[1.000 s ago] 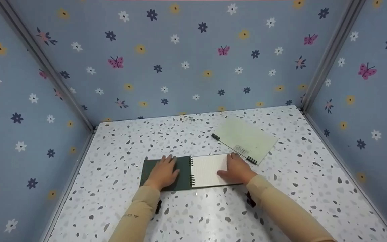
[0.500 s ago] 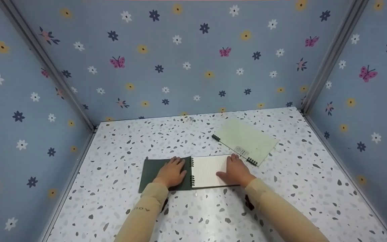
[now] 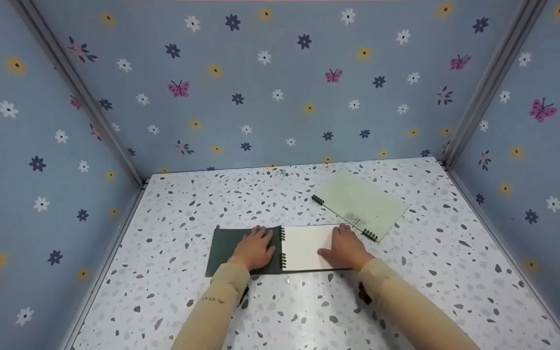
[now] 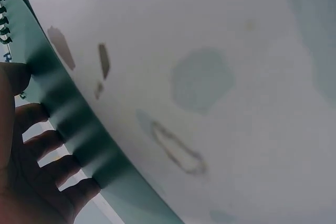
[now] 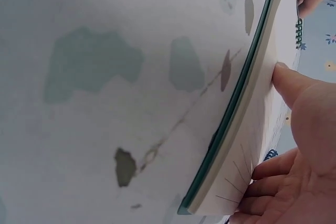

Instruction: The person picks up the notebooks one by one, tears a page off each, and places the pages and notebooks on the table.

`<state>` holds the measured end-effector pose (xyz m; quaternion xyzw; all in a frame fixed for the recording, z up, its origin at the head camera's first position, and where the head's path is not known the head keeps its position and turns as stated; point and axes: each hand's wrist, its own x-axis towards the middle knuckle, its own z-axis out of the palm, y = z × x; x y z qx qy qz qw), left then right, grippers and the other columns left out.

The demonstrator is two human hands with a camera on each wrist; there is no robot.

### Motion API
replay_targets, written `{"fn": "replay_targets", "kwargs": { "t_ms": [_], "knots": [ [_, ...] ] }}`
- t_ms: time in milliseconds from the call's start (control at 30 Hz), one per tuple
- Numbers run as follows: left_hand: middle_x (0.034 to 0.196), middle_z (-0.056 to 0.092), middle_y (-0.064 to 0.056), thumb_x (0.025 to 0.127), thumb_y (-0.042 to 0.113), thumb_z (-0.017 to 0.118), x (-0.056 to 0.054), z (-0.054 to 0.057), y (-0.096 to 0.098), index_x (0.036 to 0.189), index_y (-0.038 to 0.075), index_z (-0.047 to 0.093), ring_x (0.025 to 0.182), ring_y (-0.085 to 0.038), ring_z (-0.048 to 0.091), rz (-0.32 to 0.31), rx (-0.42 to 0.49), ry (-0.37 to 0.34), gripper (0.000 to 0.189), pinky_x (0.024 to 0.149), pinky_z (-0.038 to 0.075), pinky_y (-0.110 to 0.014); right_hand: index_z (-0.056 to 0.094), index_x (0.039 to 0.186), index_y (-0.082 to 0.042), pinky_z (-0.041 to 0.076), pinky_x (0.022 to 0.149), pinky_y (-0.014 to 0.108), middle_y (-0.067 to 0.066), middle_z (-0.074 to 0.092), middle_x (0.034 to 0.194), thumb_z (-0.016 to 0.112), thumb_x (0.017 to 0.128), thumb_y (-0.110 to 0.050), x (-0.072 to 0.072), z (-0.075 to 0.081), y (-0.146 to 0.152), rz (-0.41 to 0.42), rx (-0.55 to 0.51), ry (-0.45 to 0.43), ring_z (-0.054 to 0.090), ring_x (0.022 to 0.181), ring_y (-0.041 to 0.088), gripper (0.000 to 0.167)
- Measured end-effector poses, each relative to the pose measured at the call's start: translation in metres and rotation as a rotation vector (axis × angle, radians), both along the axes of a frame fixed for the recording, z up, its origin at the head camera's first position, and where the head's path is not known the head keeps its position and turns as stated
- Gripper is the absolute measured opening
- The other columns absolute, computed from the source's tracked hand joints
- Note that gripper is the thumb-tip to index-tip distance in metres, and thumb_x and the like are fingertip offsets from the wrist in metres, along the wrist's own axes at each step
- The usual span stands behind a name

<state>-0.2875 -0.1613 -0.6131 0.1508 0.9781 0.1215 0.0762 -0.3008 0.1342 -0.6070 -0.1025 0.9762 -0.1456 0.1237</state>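
A spiral notebook lies open, its dark green cover (image 3: 224,248) folded out to the left and its ruled white page (image 3: 304,248) to the right. My left hand (image 3: 254,249) rests on the cover just left of the black spiral (image 3: 282,260). In the left wrist view its spread fingertips press on the green cover (image 4: 79,114). My right hand (image 3: 348,247) lies over the right edge of the page. Up close in the right wrist view, the thumb and fingertips of the right hand (image 5: 310,129) touch the paper, above the green back cover (image 5: 231,108).
Behind the right hand, a second spiral notebook (image 3: 365,204) with a pale green cover and a small printed label lies askew on the white speckled tabletop (image 3: 202,199). Blue walls (image 3: 270,87) patterned with flowers and butterflies enclose the table at the back and both sides.
My left hand has slid a little to the right across the green cover, closer to the spiral. The right hand stays in place on the page. The head view has shifted slightly.
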Motion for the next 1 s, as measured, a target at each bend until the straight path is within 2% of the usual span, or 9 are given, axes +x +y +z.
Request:
{"fn": "replay_targets", "kwargs": {
  "t_ms": [133,267,433,533,633,733,867,1000],
  "knots": [
    [0.172,0.041,-0.023,0.114,0.035,0.051,-0.002,-0.005,0.002,0.163,0.004,0.048,0.162,-0.046,0.034,0.001,-0.009,0.000,0.058,0.130,0.034,-0.065,0.037,0.158,0.018,0.032,0.132,0.060,0.043,0.032,0.166,0.069,0.103,-0.055,0.000,-0.002,0.001,0.000,0.019,0.010,0.040,0.154,0.056,0.097],
    [0.173,0.040,-0.022,0.114,0.035,0.050,-0.003,-0.007,0.004,0.164,0.004,0.047,0.163,-0.046,0.033,0.002,-0.011,-0.010,0.059,0.130,0.033,-0.065,0.048,0.151,0.015,0.040,0.127,0.060,0.040,0.044,0.160,0.073,0.101,-0.051,0.001,-0.002,-0.001,-0.013,0.001,0.026,0.050,0.146,0.055,0.086],
    [0.173,0.040,-0.022,0.115,0.035,0.050,-0.002,-0.007,0.005,0.164,0.005,0.047,0.163,-0.046,0.034,0.004,-0.012,-0.009,0.058,0.130,0.034,-0.065,0.065,0.131,0.006,0.058,0.104,0.057,0.027,0.071,0.125,0.082,0.097,-0.034,0.002,0.000,-0.007,-0.022,-0.079,0.075,0.071,0.113,0.044,0.056],
    [0.172,0.041,-0.023,0.114,0.034,0.052,-0.001,-0.007,0.006,0.164,0.005,0.048,0.162,-0.046,0.035,0.002,-0.010,0.002,0.057,0.129,0.035,-0.066,0.066,0.131,0.004,0.061,0.096,0.056,0.023,0.075,0.117,0.085,0.094,-0.022,0.005,0.001,-0.009,-0.016,-0.153,0.110,0.074,0.105,0.042,0.049],
    [0.173,0.039,-0.022,0.115,0.035,0.051,-0.001,-0.008,0.006,0.164,0.005,0.047,0.163,-0.045,0.034,0.008,-0.012,-0.004,0.058,0.130,0.034,-0.065,0.062,0.141,0.004,0.060,0.103,0.056,0.025,0.075,0.128,0.084,0.093,-0.014,0.009,0.003,-0.009,-0.003,-0.237,0.138,0.073,0.115,0.043,0.056],
    [0.174,0.038,-0.021,0.115,0.035,0.050,-0.001,-0.007,0.004,0.165,0.006,0.046,0.163,-0.045,0.033,0.017,-0.019,-0.013,0.058,0.131,0.033,-0.064,0.059,0.146,0.003,0.056,0.111,0.057,0.026,0.070,0.139,0.085,0.091,-0.013,0.012,0.009,-0.009,-0.023,-0.337,0.165,0.069,0.126,0.045,0.064],
    [0.174,0.038,-0.021,0.115,0.035,0.050,-0.001,-0.005,0.003,0.165,0.005,0.046,0.163,-0.045,0.033,0.018,-0.022,-0.014,0.058,0.131,0.032,-0.065,0.050,0.154,0.003,0.048,0.121,0.057,0.028,0.059,0.152,0.088,0.090,-0.015,0.011,0.019,-0.007,-0.125,-0.469,0.193,0.059,0.141,0.045,0.076],
    [0.173,0.039,-0.023,0.115,0.033,0.051,-0.001,-0.001,0.002,0.164,0.003,0.047,0.163,-0.047,0.033,0.016,-0.012,-0.011,0.058,0.130,0.033,-0.066,0.034,0.162,0.010,0.042,0.126,0.059,0.035,0.045,0.163,0.083,0.091,-0.007,0.007,0.028,-0.001,-0.223,-0.592,0.194,0.046,0.152,0.049,0.088]
  ]
}}
